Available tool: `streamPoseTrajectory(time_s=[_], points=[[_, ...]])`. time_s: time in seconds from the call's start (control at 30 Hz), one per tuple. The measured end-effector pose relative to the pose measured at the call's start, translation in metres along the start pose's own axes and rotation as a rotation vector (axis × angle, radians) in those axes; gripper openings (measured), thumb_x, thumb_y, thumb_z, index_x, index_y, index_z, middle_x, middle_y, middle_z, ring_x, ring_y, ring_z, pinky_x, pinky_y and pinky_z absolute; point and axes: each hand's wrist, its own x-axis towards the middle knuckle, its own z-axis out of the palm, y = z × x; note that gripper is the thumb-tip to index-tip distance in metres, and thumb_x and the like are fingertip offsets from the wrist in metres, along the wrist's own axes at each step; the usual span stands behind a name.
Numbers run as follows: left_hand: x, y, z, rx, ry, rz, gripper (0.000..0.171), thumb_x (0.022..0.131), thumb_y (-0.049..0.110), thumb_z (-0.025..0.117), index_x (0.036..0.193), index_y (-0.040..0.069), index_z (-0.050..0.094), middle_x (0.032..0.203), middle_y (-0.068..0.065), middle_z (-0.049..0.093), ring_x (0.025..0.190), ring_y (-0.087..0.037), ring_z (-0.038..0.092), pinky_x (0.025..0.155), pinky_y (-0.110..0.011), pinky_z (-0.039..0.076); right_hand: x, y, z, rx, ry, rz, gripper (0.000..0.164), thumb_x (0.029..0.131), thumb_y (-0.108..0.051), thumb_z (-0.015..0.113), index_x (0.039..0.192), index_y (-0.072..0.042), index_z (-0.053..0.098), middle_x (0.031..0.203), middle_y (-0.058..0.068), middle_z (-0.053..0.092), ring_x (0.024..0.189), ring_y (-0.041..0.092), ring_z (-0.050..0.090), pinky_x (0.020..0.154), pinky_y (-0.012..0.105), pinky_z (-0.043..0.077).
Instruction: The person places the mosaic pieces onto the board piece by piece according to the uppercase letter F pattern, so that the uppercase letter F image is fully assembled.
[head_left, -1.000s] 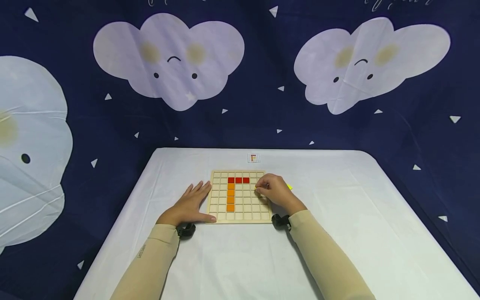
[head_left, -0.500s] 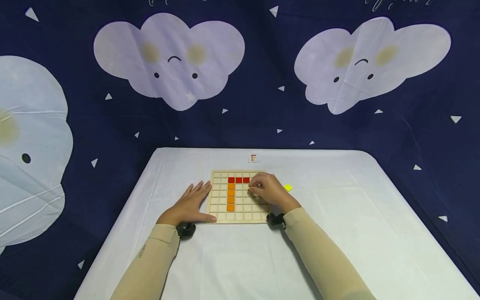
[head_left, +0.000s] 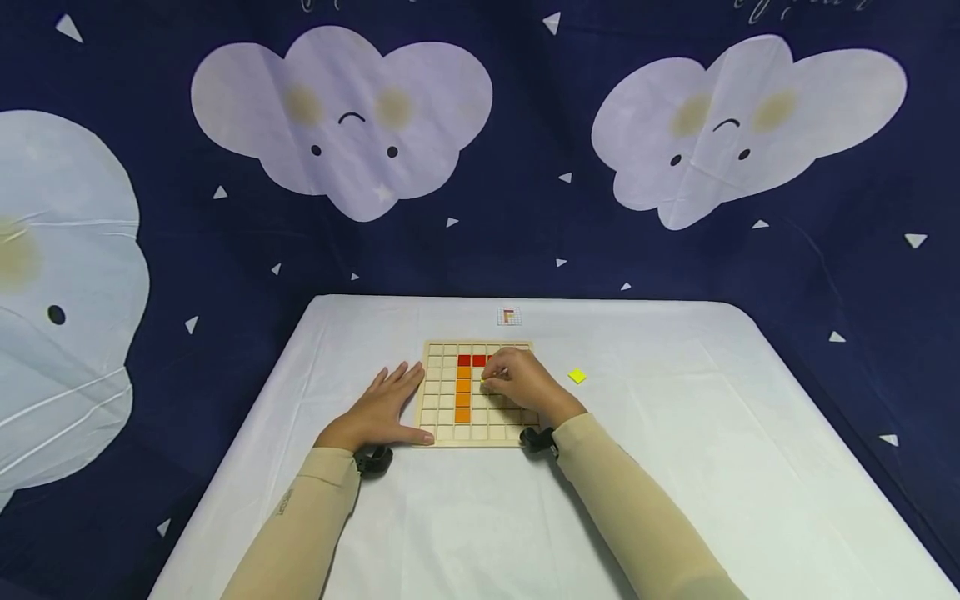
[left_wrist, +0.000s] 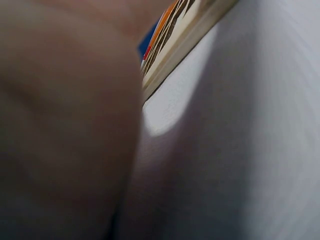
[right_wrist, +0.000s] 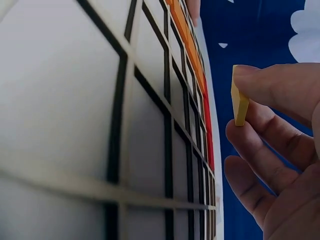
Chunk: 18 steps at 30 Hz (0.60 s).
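Observation:
A wooden grid board (head_left: 441,411) lies on the white table, holding a column of several orange tiles (head_left: 463,392) and a row of red tiles (head_left: 478,361) along the top of that column. My left hand (head_left: 375,408) is spread flat at the board's left edge, its thumb by the near left corner. Over the grid's right half, my right hand (head_left: 528,383) pinches a small yellow tile (right_wrist: 241,100) between thumb and fingertip. The right wrist view shows that tile raised off the grid. The right hand hides part of the red row and several cells.
To the right of the board lies another yellow tile (head_left: 577,376). A small card (head_left: 509,317) with a printed grid pattern sits beyond the board's far edge. Behind the table (head_left: 645,350) hangs a dark blue cloth (head_left: 525,242) with clouds.
My right hand has moved left over the board with the yellow tile pinched in it, uncovering the loose yellow tile on the right. My left hand stays in place.

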Motion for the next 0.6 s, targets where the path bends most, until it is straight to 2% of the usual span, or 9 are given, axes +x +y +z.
streamPoseTrajectory(time_s=[0.2,0.3,0.43,0.6], points=[[0.0010,-0.0010,-0.0002,-0.005,0.001,0.010,0.136,0.071,0.085,0.074,0.167,0.004,0.023,0.173,-0.009,0.018,0.160,-0.029,0.008,0.127,-0.049,0.000,0.0040,-0.0030,0.0059,0.002,-0.017,0.003,0.005,0.095,-0.010,0.081,0.097,-0.015,0.081,0.109,-0.004,0.070,0.104,0.016,0.065,0.095,0.036,0.055],[0.0008,-0.0007,-0.0005,-0.005,0.003,0.012,0.136,0.071,0.085,0.074,0.167,0.004,0.023,0.173,-0.009,0.018,0.160,-0.029,0.008,0.127,-0.049,0.000,0.0050,-0.0039,0.0071,-0.017,-0.026,-0.023,0.002,0.095,-0.012,0.081,0.097,-0.011,0.081,0.107,-0.004,0.070,0.102,0.017,0.065,0.094,0.037,0.055],[0.0005,-0.0001,-0.0011,-0.001,0.003,0.009,0.135,0.071,0.085,0.075,0.167,0.004,0.023,0.173,-0.009,0.018,0.160,-0.029,0.008,0.127,-0.049,0.000,0.0069,-0.0055,0.0083,-0.052,-0.042,-0.053,0.007,0.098,-0.015,0.079,0.096,-0.008,0.081,0.105,-0.003,0.070,0.101,0.017,0.065,0.094,0.036,0.055],[0.0001,0.0006,-0.0016,-0.003,-0.001,0.008,0.136,0.071,0.085,0.075,0.167,0.004,0.023,0.173,-0.009,0.018,0.160,-0.030,0.008,0.127,-0.050,0.000,0.0098,-0.0083,0.0106,-0.082,-0.067,-0.040,0.004,0.097,-0.010,0.079,0.094,-0.012,0.081,0.105,-0.003,0.070,0.102,0.017,0.066,0.095,0.035,0.055]])
